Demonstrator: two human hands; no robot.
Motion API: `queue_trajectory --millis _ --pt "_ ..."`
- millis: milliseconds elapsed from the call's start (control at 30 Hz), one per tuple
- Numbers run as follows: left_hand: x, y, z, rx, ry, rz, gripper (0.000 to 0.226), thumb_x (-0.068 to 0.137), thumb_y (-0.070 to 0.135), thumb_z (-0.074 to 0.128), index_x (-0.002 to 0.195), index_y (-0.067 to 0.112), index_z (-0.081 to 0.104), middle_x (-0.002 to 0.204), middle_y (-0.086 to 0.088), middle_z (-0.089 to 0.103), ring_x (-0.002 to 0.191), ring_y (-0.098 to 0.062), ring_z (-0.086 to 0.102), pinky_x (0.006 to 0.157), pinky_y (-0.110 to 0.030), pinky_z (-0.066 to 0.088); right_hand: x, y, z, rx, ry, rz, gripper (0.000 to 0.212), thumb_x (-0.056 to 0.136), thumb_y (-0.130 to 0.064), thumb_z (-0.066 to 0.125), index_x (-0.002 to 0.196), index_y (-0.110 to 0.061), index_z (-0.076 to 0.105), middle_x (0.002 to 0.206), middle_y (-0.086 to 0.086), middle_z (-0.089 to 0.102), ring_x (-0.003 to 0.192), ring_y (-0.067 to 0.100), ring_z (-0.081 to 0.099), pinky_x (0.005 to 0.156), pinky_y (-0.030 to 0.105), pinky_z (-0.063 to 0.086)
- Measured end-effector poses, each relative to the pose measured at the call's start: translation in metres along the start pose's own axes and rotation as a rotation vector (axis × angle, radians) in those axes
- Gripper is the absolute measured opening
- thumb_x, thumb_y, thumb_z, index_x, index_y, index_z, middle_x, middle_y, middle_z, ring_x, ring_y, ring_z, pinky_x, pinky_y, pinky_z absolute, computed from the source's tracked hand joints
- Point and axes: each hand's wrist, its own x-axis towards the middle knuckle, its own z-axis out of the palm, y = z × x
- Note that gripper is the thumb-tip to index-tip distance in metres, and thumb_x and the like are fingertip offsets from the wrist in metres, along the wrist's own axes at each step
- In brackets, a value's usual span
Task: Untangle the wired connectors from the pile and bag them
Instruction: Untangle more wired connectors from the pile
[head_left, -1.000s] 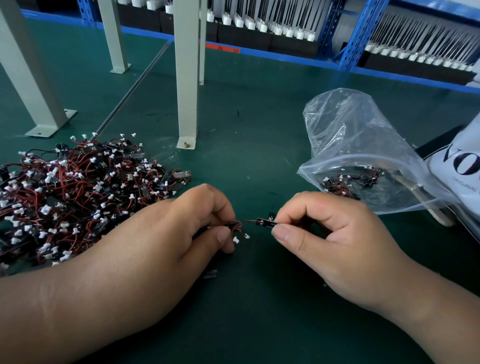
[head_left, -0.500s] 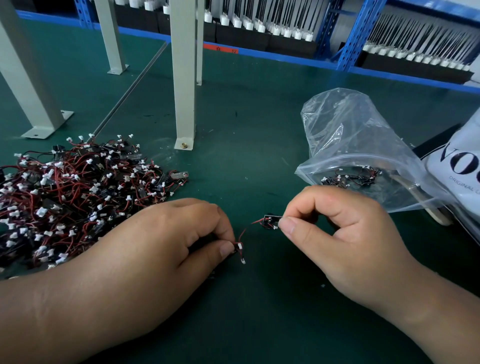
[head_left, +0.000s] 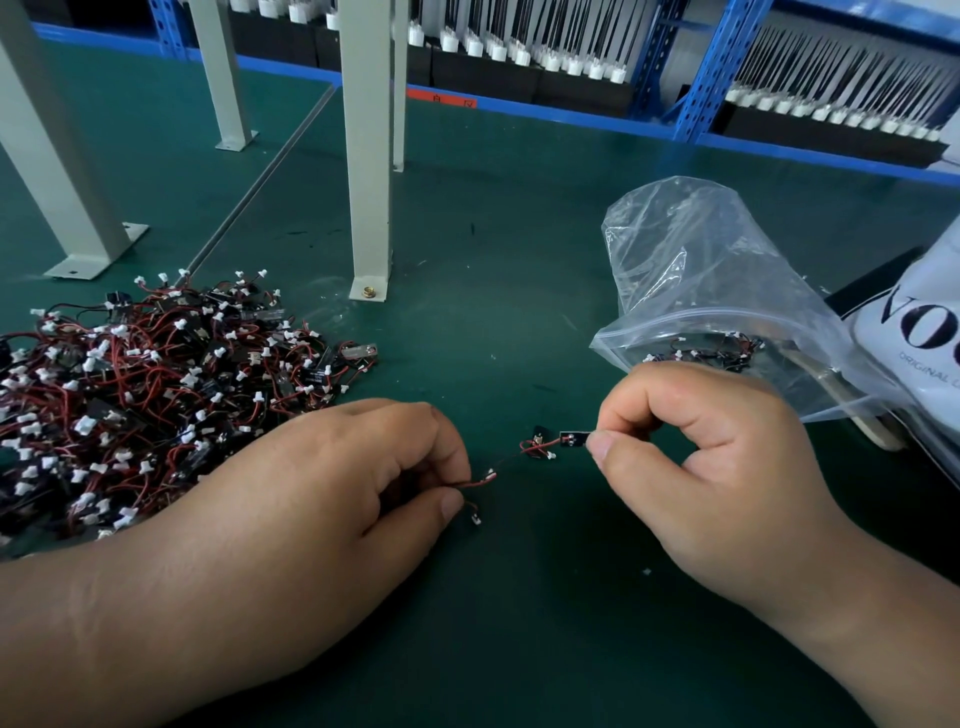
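Observation:
A big tangled pile of wired connectors, red and black wires with white plugs and black bodies, lies on the green mat at the left. My left hand pinches red wires of a small cluster just right of the pile. My right hand pinches the black body of one wired connector, whose wire runs left through a small knot towards my left hand. A clear plastic zip bag lies open behind my right hand with several connectors inside.
A grey metal post is bolted to the mat behind the hands, with more posts at the far left. A white printed bag lies at the right edge. Blue shelving with racks of parts runs along the back.
My hands have drawn apart. The connector in my right hand has moved right and the wire between the hands is stretched out, showing a small knot in the middle.

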Motion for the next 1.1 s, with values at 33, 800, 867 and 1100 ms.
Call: queue_trajectory --millis 33,800,867,1100 --pt "0.0 0.0 0.0 -0.008 0.0 0.001 0.014 0.08 0.054 0.046 0.086 0.045 0.054 0.089 0.022 0.059 0.08 0.003 0.058 0.065 -0.007 0.041 0.0 0.0 0.0 0.003 -0.007 -0.013 0.018 0.075 -0.002 0.067 0.062 -0.012 0.058 0.06 -0.008 0.055 0.063 0.014 0.056 0.059 0.022 0.043" --pt "0.001 -0.003 0.0 -0.114 -0.024 0.112 0.012 0.087 0.05 0.047 0.089 0.04 0.054 0.097 0.018 0.064 0.09 -0.005 0.064 0.069 -0.02 0.048 -0.001 0.001 0.001 -0.031 0.066 0.003 0.017 0.082 -0.009 0.066 0.066 -0.014 0.061 0.062 -0.006 0.056 0.064 0.013 0.057 0.059 0.02 0.043" --pt "0.001 -0.003 0.0 -0.112 -0.027 0.118 0.011 0.087 0.049 0.048 0.088 0.04 0.054 0.097 0.019 0.063 0.091 -0.004 0.064 0.069 -0.018 0.047 -0.001 0.004 -0.001 -0.076 0.118 0.035 0.017 0.08 -0.007 0.067 0.066 -0.014 0.061 0.06 -0.005 0.056 0.062 0.015 0.056 0.058 0.022 0.043" --pt "0.001 -0.004 0.0 -0.072 -0.043 0.131 0.008 0.086 0.048 0.05 0.087 0.042 0.054 0.092 0.023 0.06 0.085 0.002 0.061 0.066 -0.012 0.045 0.0 0.011 -0.004 -0.431 -0.014 0.125 0.018 0.082 -0.017 0.072 0.066 -0.019 0.064 0.06 -0.007 0.058 0.058 0.015 0.055 0.052 0.034 0.046"
